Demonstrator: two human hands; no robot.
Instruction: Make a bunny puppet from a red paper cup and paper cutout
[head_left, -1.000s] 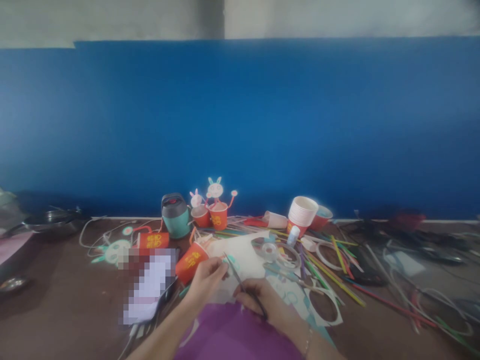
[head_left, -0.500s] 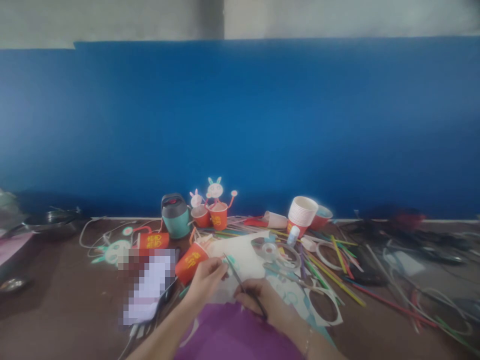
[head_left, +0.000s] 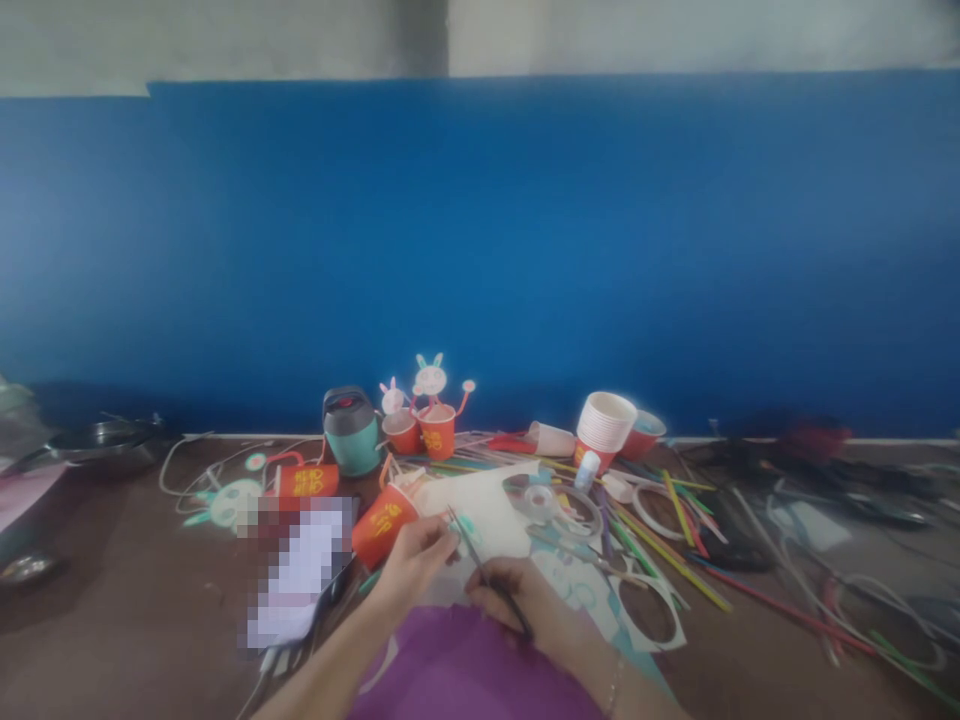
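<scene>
My right hand (head_left: pixel 517 600) is closed around dark-handled scissors (head_left: pixel 474 548), whose blades point up and to the left. Close to the blade tips, my left hand (head_left: pixel 421 555) pinches a small piece of paper (head_left: pixel 466 524) with teal marks; its outline is blurred. Beyond both hands lies a white sheet (head_left: pixel 487 495). A red paper cup (head_left: pixel 384 525) with yellow lettering leans on its side just left of my left hand. Printed paper with teal shapes (head_left: pixel 577 580) lies to the right of my right hand.
A phone (head_left: pixel 300 580) lies at left, near a teal-and-black flask (head_left: pixel 352 440). Behind stand cups with rabbit figures (head_left: pixel 431 380). Stacked paper cups (head_left: pixel 606 420), a tape roll (head_left: pixel 538 500), colourful pipe cleaners (head_left: pixel 667 560) and a cut-out paper ring (head_left: pixel 675 635) spread rightward.
Both hands stay in nearly the same place. The scissors have shifted slightly, and the teal-marked paper by my left fingertips has moved a little right and down.
</scene>
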